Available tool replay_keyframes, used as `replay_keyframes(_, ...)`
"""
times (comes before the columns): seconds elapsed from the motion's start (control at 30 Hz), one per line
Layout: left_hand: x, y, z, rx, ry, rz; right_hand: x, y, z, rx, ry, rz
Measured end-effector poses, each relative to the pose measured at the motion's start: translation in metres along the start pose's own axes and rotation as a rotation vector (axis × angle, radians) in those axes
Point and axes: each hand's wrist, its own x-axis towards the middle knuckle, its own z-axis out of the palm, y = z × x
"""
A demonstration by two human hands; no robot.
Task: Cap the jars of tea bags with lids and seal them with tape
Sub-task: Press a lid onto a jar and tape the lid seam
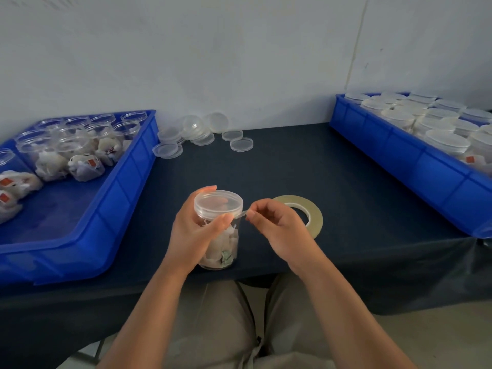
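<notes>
A clear jar of tea bags (222, 249) stands near the table's front edge with a clear lid (218, 202) on top. My left hand (194, 230) grips the jar from the left, its thumb pressing on the lid's rim. My right hand (274, 225) pinches a short strip of clear tape (241, 213) that runs from the lid's rim to my fingertips. A roll of tape (311, 214) lies flat on the dark tablecloth just behind my right hand, partly hidden by it.
A blue tray (119, 198) at the left holds several uncapped jars of tea bags (66, 153). A blue tray (415, 166) at the right holds several capped jars (447, 141). Loose clear lids (202, 134) lie at the back by the wall.
</notes>
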Motion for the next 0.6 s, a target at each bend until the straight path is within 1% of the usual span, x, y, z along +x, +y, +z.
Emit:
replay_keyframes(0.1, 0.006, -0.003, -0.006, -0.045, -0.075, 0.004, 0.007, -0.003, 0.001, -0.015, -0.072, 0.017)
replay_keyframes(0.17, 0.009, -0.005, -0.009, -0.1, -0.103, -0.018, 0.012, -0.002, 0.004, 0.004, -0.08, 0.011)
replay_keyframes(0.3, 0.011, -0.008, -0.008, -0.168, -0.126, -0.054, 0.012, 0.004, 0.013, 0.266, -0.022, 0.055)
replay_keyframes(0.4, 0.009, -0.009, -0.005, -0.187, -0.106, -0.057, 0.007, 0.011, 0.028, 0.501, -0.072, 0.012)
replay_keyframes(0.5, 0.008, -0.009, -0.003, -0.191, -0.12, -0.055, 0.001, 0.011, 0.043, 0.525, -0.068, -0.018)
replay_keyframes(0.6, 0.009, -0.007, -0.003, -0.187, -0.133, -0.055, 0.001, 0.008, 0.05, 0.574, -0.047, 0.007)
